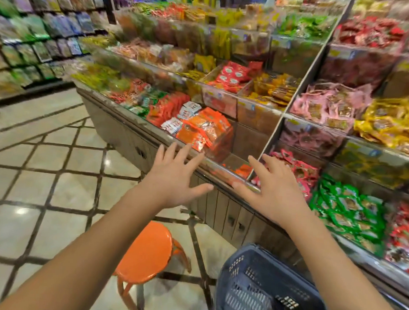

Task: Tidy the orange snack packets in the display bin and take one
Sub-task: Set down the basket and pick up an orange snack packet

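Packets lie heaped in the bin; left hand and right hand hover spread, empty, near its front edge.

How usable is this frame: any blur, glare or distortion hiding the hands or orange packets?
Head view: motion blur smears the far shelves and upper bins; left hand, right hand and orange snack packets are soft but readable. Head view: wide-angle bending tilts the shelf divider; lights glare on the floor tiles.
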